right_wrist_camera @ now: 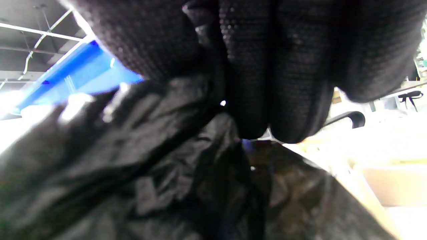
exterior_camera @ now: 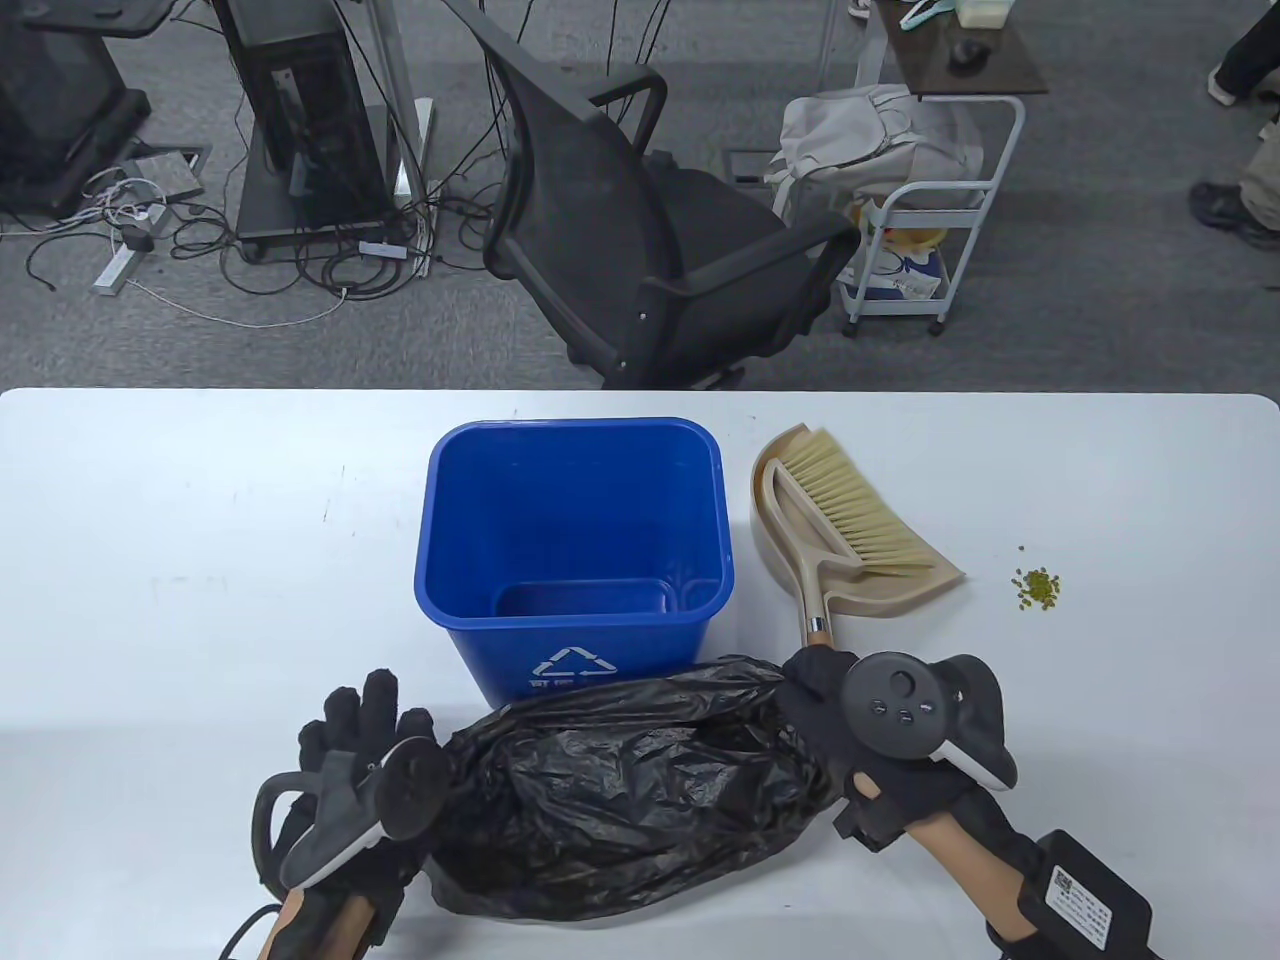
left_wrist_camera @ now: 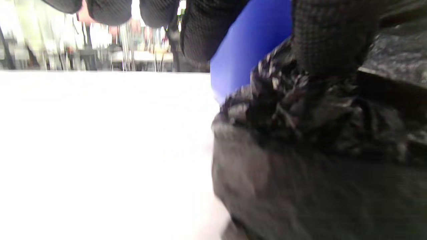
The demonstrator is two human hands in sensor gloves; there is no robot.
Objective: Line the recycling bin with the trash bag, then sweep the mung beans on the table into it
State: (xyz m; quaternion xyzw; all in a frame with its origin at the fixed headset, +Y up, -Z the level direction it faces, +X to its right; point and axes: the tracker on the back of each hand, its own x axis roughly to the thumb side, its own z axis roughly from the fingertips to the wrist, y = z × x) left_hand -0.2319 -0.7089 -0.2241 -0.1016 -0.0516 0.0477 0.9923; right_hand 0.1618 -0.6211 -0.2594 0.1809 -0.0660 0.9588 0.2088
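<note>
Right wrist view: fingers hide where trash bag is gripped.

A crumpled black trash bag lies just before the upright, unlined blue recycling bin; mung beans heaped rightward.

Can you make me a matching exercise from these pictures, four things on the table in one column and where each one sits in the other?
Things:
1. recycling bin
2. trash bag
3. brush
4. mung beans

Places:
A. lying in the dustpan
B. small heap near the table's right end
C. mid-table, upright, unlined
D. bunched at the near edge, between both hands

Pairs: 1-C, 2-D, 3-A, 4-B
</note>
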